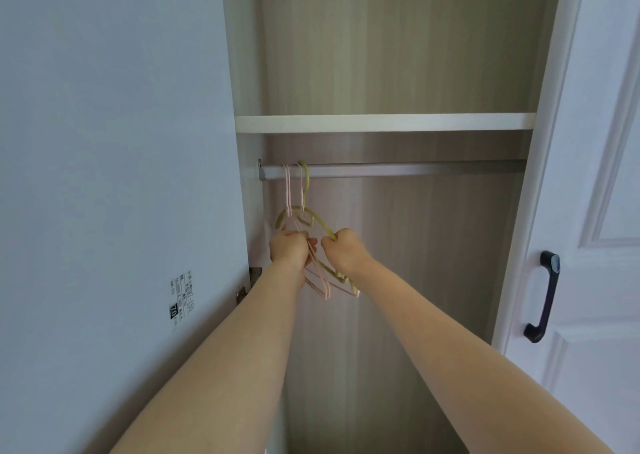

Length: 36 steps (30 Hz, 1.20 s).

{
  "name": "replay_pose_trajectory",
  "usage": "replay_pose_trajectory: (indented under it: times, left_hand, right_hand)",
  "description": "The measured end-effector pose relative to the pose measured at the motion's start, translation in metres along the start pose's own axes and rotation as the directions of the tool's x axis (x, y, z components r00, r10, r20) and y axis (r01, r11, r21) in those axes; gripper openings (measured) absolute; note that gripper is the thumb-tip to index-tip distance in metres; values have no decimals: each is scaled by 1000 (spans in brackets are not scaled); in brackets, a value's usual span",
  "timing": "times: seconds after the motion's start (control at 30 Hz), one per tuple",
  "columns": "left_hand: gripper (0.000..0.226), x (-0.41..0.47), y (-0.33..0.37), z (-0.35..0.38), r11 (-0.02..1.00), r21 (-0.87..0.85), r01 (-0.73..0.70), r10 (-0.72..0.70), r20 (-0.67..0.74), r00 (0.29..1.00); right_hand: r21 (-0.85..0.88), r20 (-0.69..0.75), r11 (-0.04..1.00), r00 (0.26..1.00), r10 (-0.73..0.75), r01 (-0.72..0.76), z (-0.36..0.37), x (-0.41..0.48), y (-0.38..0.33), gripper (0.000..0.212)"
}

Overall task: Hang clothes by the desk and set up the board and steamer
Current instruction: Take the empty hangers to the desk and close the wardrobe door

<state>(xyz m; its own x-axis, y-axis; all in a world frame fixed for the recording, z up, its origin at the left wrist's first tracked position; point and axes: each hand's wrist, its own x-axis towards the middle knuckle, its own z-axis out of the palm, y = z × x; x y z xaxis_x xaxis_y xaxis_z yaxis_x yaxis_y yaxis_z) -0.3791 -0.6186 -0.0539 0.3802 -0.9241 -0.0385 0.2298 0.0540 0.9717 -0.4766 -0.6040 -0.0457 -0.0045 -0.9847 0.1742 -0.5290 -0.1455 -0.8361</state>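
Two bare arms reach up into an open wardrobe. The left hand has its fingers curled round the lower bars of the pink hangers, and the right hand, just beside it, grips the shoulder of the green hanger. All the hangers' hooks sit on the metal rail near its left end, under a white shelf.

Head cam, angled up, prob. near wardrobe
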Motion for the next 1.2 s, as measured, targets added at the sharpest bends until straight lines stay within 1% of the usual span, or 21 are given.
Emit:
replay_pose_trajectory:
  times: [0.03, 0.1, 0.17, 0.3, 0.4, 0.5, 0.6, 0.73, 0.83, 0.97, 1.07, 1.2]
  left_hand:
    - [9, -1, 3, 2, 1000, -16, 5, -4, 17, 1000]
    - [9, -5, 11, 4, 1000, -20, 0, 0, 37, 999]
    - [9, -7, 21, 7, 1000, -18, -21, 22, 36, 999]
    - [8, -17, 37, 13, 998, -47, -48, 50, 47, 998]
    - [10, -29, 39, 15, 998, -59, -33, 37, 67, 997]
    - [9, -44, 32, 14, 996, -93, 5, 6, 117, 993]
    - [10, -65, 19, 12, 993, -117, 29, -10, 160, 987]
    - [12, -101, -5, 3, 990, -124, 71, -45, 205, 978]
    - [11, -131, -23, -10, 987, -123, 107, -76, 231, 970]
    - [13, -172, -52, -28, 981, -89, 175, -146, 262, 954]
    - [9, -203, -79, -47, 971, -74, 227, -201, 258, 945]
    - [16, -244, -121, -80, 946, 21, 323, -320, 219, 922]
  right_hand:
    - [-6, 7, 1000, 1000, -4, 4, -2, 0, -1, 25]
    - [-16, 6, 1000, 1000, -12, 12, -7, 0, -3, 28]
    - [-33, -20, 999, 999, -26, 25, -13, -1, -9, 31]
    - [-50, -84, 997, 994, -63, 59, -31, -4, -26, 31]
    - [-71, -89, 996, 994, -63, 57, -40, -13, -28, 29]
    - [-51, -119, 998, 992, -36, 31, -47, -31, -20, 30]
    - [-43, -144, 999, 989, -8, 2, -53, -56, -10, 31]
    - [-97, -160, 995, 987, 4, -20, -55, -103, 8, 29]
    - [-82, -173, 996, 985, 20, -35, -54, -137, 28, 28]
    - [-64, -180, 998, 984, 8, -20, -47, -191, 61, 22]
    - [-14, -196, 999, 980, 40, -44, -41, -236, 83, 19]
    - [23, -193, 996, 977, 87, -84, -34, -287, 111, 20]
